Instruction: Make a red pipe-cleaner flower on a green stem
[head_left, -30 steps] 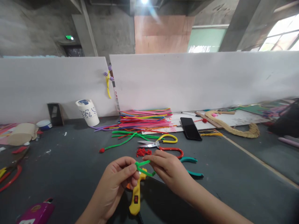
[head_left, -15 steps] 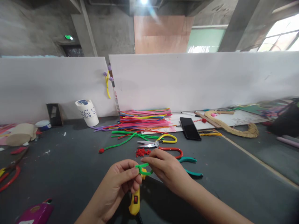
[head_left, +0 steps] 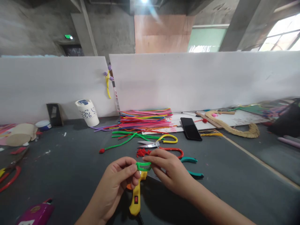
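A bent green pipe cleaner [head_left: 143,163], shaped into a narrow loop, spans the gap between my two hands. My left hand [head_left: 122,176] pinches one end between thumb and fingertips. On the other end, the fingers of my right hand [head_left: 168,168] are closed. Below them lies a yellow glue gun [head_left: 136,200] with a red switch, its upper part partly behind my left fingers. Small red pieces [head_left: 142,152] lie just beyond my hands. Scissors [head_left: 150,144] with one yellow and one red handle rest behind my right hand, and teal-handled pliers [head_left: 195,174] are partly covered by it.
Several green pipe cleaners [head_left: 124,142], one red-tipped, lie ahead, before a colourful bundle [head_left: 145,120]. A black phone [head_left: 191,128] is to the right, a white paper cup [head_left: 87,112] to the left. White panels [head_left: 199,82] stand behind. A purple object [head_left: 36,214] sits near left.
The green loop has turned and become narrower and flatter between my hands. My left hand has risen slightly, and more of the glue gun shows below it.
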`<act>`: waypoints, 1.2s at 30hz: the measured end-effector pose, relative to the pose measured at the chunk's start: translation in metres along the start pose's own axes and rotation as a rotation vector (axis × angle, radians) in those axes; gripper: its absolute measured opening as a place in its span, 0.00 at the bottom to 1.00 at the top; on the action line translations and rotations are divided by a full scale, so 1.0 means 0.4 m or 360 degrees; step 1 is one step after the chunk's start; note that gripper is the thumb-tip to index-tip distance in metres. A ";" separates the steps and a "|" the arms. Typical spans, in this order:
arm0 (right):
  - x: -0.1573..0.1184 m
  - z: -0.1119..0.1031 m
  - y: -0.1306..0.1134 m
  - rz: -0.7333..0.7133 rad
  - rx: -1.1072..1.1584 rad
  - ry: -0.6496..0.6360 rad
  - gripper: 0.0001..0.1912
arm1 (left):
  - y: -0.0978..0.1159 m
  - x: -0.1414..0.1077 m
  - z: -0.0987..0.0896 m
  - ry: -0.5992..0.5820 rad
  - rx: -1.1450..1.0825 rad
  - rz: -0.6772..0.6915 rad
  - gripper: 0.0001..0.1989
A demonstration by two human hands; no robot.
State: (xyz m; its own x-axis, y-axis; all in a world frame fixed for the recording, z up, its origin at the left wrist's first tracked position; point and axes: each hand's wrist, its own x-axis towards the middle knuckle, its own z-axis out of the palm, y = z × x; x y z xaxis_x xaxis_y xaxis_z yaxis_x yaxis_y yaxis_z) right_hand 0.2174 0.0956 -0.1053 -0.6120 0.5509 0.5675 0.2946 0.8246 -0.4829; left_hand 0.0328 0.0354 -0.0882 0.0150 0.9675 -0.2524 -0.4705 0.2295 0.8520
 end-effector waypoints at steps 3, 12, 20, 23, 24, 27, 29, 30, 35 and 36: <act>-0.006 -0.002 -0.003 -0.0058 -0.0041 0.0007 0.13 | 0.002 -0.003 0.003 -0.0004 0.0009 -0.0024 0.10; 0.001 -0.017 -0.022 -0.0042 0.0180 0.0038 0.13 | -0.005 -0.005 0.015 -0.0053 0.0008 -0.0094 0.09; 0.007 -0.016 -0.021 -0.0017 0.0275 0.0037 0.12 | -0.005 -0.007 0.011 -0.0061 -0.0044 -0.0067 0.08; 0.006 -0.014 -0.021 -0.0015 0.0277 0.0024 0.12 | -0.006 -0.009 0.011 -0.0068 -0.0047 -0.0065 0.08; 0.006 -0.013 -0.021 -0.0009 0.0276 0.0024 0.12 | -0.006 -0.009 0.011 -0.0079 -0.0047 -0.0066 0.08; 0.005 -0.012 -0.020 0.0016 0.0266 0.0035 0.12 | -0.006 -0.011 0.013 -0.0102 -0.0049 -0.0073 0.08; 0.005 -0.012 -0.018 0.0026 0.0259 0.0040 0.12 | -0.005 -0.012 0.015 -0.0100 -0.0051 -0.0084 0.08; 0.005 -0.011 -0.018 0.0025 0.0258 0.0042 0.12 | -0.004 -0.013 0.016 -0.0101 -0.0048 -0.0087 0.08; 0.003 -0.009 -0.016 0.0007 0.0268 0.0059 0.12 | 0.001 -0.015 0.017 -0.0099 -0.0037 -0.0074 0.08; 0.003 -0.009 -0.016 0.0005 0.0271 0.0061 0.12 | 0.001 -0.015 0.016 -0.0095 -0.0043 -0.0078 0.08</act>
State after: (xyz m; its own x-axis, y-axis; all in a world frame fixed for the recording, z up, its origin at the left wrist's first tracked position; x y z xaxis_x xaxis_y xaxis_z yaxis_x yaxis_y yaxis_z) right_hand 0.2175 0.0915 -0.0992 -0.5818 0.5605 0.5893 0.1657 0.7911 -0.5889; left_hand 0.0381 0.0303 -0.0833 0.0911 0.9599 -0.2651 -0.4917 0.2748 0.8262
